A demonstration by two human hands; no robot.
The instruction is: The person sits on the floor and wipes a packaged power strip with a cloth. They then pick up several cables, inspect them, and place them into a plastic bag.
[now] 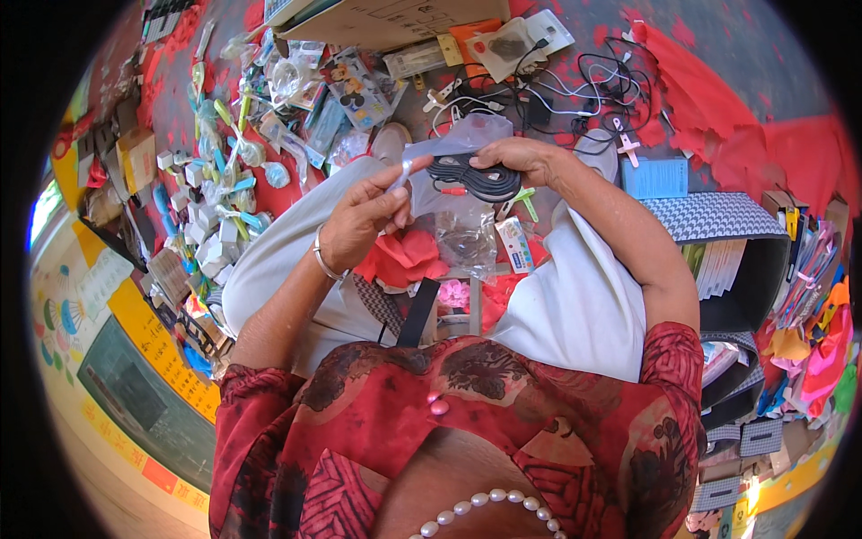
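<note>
In front of my knees my right hand [519,160] grips a flat coil of black cable [476,178], thumb on top. A small red end shows at the coil's left. My left hand [370,199] has its index finger stretched to the coil's left edge, the other fingers curled. Something thin and whitish [404,176] lies against those fingers; its kind is unclear. Behind the coil spreads a translucent plastic bag [462,133]. Below it are a crumpled clear wrapper [467,238], a small white printed packet [514,244] and a green clip-like piece [528,205].
Tangled black and white cables [584,90] lie beyond my right foot. An open cardboard box [386,22] stands at the far side. Packaged small goods [359,90] and white little boxes [211,238] crowd the left. A patterned storage bin [718,216] and light-blue box [655,178] stand right.
</note>
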